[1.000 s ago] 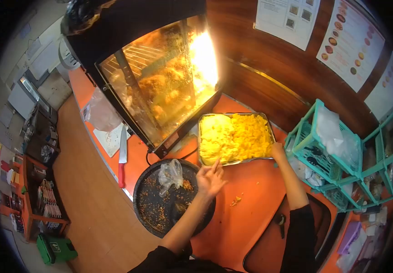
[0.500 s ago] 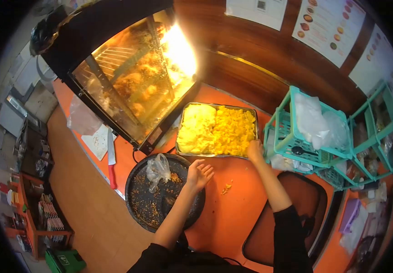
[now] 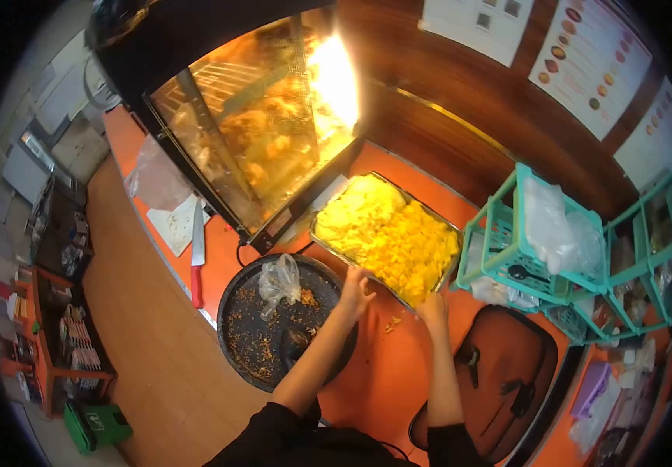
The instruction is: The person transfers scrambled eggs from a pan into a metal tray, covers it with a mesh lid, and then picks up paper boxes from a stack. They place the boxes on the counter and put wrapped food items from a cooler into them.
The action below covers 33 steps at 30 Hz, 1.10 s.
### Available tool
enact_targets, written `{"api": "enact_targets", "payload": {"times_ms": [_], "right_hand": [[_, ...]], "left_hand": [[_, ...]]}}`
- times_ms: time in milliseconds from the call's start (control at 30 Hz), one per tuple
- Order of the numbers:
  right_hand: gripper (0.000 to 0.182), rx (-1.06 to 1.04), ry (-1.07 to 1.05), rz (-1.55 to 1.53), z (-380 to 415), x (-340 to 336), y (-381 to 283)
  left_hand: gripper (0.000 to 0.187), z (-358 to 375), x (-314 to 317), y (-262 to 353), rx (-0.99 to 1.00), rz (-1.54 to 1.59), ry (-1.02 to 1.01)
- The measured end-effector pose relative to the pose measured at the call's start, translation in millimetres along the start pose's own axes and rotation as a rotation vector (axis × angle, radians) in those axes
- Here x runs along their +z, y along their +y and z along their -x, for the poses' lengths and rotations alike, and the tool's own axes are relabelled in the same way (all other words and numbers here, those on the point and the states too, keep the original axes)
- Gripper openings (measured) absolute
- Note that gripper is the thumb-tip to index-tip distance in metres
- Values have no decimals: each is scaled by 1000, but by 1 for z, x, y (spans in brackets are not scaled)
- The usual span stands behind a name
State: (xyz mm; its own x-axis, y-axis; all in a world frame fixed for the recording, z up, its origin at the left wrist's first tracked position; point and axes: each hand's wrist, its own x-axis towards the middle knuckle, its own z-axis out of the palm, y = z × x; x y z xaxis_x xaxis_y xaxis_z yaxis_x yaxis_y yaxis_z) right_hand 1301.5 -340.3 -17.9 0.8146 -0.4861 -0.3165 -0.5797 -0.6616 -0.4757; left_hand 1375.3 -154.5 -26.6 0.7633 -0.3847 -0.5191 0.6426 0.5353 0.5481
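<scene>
A rectangular metal tray heaped with yellow food lies turned at an angle on the orange counter. The food is smoother at the left and chunky at the right. My right hand grips the tray's near corner, its fingers closed at the rim. Right by the near long side is my left hand, open, with thumb and fingers apart. Below that hand stands a round black pan with crumbs and a crumpled clear plastic bag in it.
A lit glass food warmer stands behind at the left. Near it lie a red-handled knife and a white board. Teal baskets with plastic bags are at the right, above a dark rectangular tray. Crumbs dot the counter.
The tray has turned clockwise, its right end swinging toward me. My right hand has come nearer with that corner, and my left hand has moved from above the black pan to the tray's near side.
</scene>
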Motion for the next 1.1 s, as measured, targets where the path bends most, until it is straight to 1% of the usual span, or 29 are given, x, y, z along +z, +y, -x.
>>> {"api": "enact_targets", "payload": {"times_ms": [33, 100, 133, 233, 267, 333, 433, 467, 533, 567, 600, 633, 700, 767, 800, 833, 867, 900, 933, 1000, 1033, 1067, 1100], "right_hand": [[20, -1, -42, -80, 6, -3, -2], [19, 76, -68, -238, 18, 0, -1], [19, 115, -79, -318, 22, 2, 0], [21, 207, -144, -287, 21, 19, 5], [21, 180, -131, -373, 19, 32, 16], [21, 131, -117, -553, 10, 62, 35], [13, 210, -73, -768, 23, 71, 10], [9, 181, -187, -950, 30, 70, 5], [8, 246, -222, -1088, 29, 79, -5], [11, 278, -241, -1160, 28, 84, -12], [19, 308, -284, -1134, 31, 82, -25], [22, 299, -304, -1170, 34, 81, -36], [28, 290, -343, -1245, 35, 81, -49], [34, 324, -487, -1284, 25, 76, -53], [37, 353, -555, -1305, 22, 74, -52], [39, 308, -574, -1307, 16, 76, -49], [40, 265, -590, -1311, 9, 80, -45], [42, 219, -603, -1318, 4, 80, -43], [35, 227, -584, -1310, 2, 77, -38], [31, 254, -376, -1379, 7, 67, -16], [28, 270, -267, -1411, 9, 62, -4], [23, 318, -92, -1443, 11, 55, 5], [22, 245, -3, -1453, 6, 52, 19]], "left_hand": [[64, -14, -11, -8, 38, -46, -1], [65, -27, -13, -16, 99, -134, 10], [83, -42, -18, -22, 124, -176, 59], [103, -15, 18, 6, 112, -398, 323], [116, -32, 2, -3, 269, -397, 179], [116, -57, -9, -6, 287, -314, 189], [116, -91, -27, -11, 277, -261, 150], [114, -90, -23, 3, 278, -312, 156], [104, -79, -12, 39, 254, -398, 70], [99, -74, -6, 57, 245, -442, 26], [94, -78, -6, 70, 220, -496, -67], [88, -80, -6, 80, 195, -553, -160], [74, -131, -12, 60, 254, -637, 23], [71, -150, -6, 68, 353, -693, -61], [74, -123, 8, 91, 261, -671, -215], [75, -151, 2, 83, 273, -653, -137], [76, -204, -11, 62, 282, -636, -60], [79, -186, -1, 75, 279, -650, -106], [83, -167, 9, 90, 277, -663, -152], [79, -189, -20, 62, 787, -985, 100], [73, -169, -25, 58, 843, -1112, 158], [66, -133, -21, 63, 897, -1237, 225], [56, -93, -24, 70, 737, -1346, 222]]}}
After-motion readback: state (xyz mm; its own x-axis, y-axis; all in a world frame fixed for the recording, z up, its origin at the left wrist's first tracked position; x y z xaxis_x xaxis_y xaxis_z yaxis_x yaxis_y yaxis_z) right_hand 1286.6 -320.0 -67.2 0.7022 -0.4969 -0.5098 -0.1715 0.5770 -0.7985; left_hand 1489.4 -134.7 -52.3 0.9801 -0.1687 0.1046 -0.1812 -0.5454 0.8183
